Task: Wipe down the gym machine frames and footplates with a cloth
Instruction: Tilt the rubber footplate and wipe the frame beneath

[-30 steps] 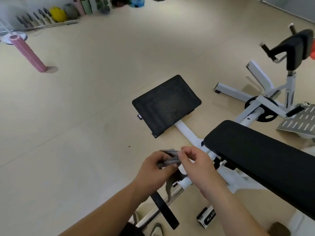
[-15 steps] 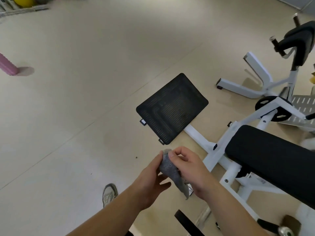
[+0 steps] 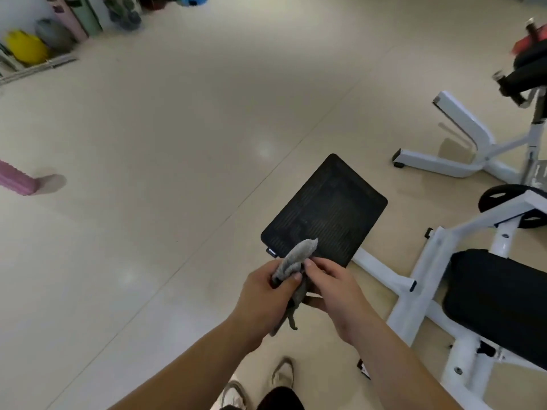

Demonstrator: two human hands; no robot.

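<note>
Both hands hold the grey cloth (image 3: 299, 253) bunched between them. The left hand (image 3: 266, 294) grips its lower part with the thumb on top, and the right hand (image 3: 331, 291) pinches it from the other side. The black footplate (image 3: 325, 208) lies on the floor (image 3: 177, 173) directly ahead of the hands and lower. Its long axis runs away from the person, leaning to the right, and its near edge is closest to the right hand. The white frame (image 3: 381, 269) leaves the plate's near right corner toward the black pad (image 3: 497, 297). The plate looks ribbed, so I think the cloth must press along the ribs.
</note>
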